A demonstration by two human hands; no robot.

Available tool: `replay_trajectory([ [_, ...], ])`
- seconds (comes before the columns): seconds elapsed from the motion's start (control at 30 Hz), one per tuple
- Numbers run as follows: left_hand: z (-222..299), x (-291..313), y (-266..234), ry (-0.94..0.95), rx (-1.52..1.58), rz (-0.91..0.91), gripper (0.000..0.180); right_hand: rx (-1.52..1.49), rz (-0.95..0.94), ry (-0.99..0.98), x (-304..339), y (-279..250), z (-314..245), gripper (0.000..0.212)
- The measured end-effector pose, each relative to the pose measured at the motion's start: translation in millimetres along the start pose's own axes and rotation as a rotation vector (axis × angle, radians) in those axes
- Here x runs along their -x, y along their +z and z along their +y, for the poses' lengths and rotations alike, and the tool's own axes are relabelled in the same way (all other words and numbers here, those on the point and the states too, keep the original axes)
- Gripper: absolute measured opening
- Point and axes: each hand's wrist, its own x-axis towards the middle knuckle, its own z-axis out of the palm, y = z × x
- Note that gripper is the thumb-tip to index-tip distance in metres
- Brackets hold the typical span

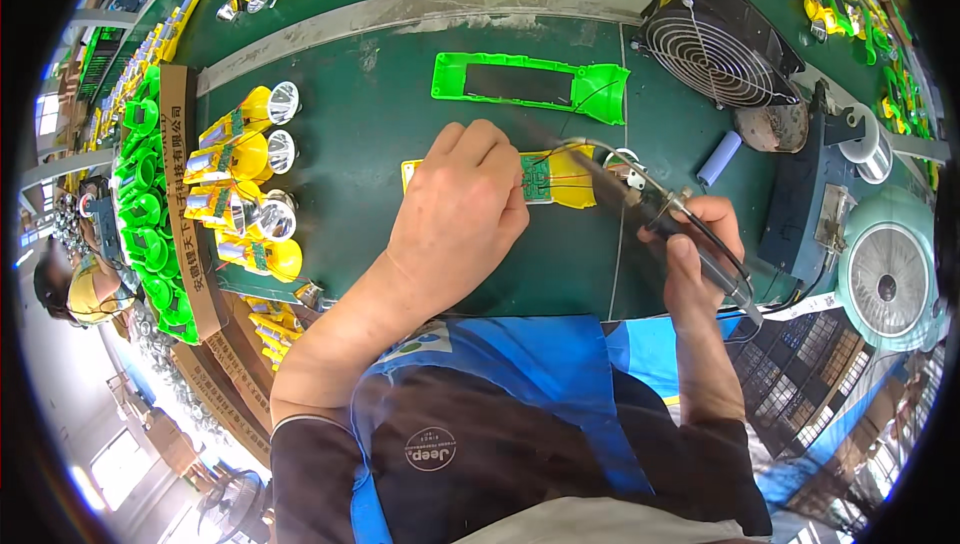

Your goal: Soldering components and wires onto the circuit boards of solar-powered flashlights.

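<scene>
A yellow lamp housing (575, 191) lies on the green bench in front of me, with a small green circuit board (537, 177) in it. My left hand (455, 199) rests over the housing's left part, its fingers pinched together. Whatever they grip is hidden beneath them. In my right hand (700, 254) is a soldering iron (655, 214) with a thin curved feed tube, its front end pointing up and left toward the board. Dark wires rise from the board. Beside the housing's right end sits a round silver reflector (625, 169), partly behind the iron. Beyond lies a bright green shell (600, 94).
Several yellow lamp units with reflectors (283, 152) line the left, by a cardboard box (190, 214) of green shells. At right are a black fan (710, 54), a purple cylindrical cell (718, 158), a solder spool (868, 156) and a teal fan (887, 279).
</scene>
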Motion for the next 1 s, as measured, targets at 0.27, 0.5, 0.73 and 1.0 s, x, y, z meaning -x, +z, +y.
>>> replay_trajectory([
  [0.27, 1, -1, -4, 0.002, 0.011, -0.014, 0.018, 0.014, -0.057, -0.134, -31, 4, -11, 0.029],
  [0.5, -12, -13, -37, -0.318, 0.371, -0.220, 0.015, 0.102, -0.074, -0.225, -46, 11, -13, 0.030],
  [0.73, -22, -31, -5, -0.209, 0.601, -0.173, 0.007, 0.285, -0.188, -0.383, -104, 48, 20, 0.026],
  [1.0, -47, 9, -35, -0.476, 0.633, -0.058, 0.011, 0.502, -0.252, -0.476, -55, 16, 6, 0.030],
])
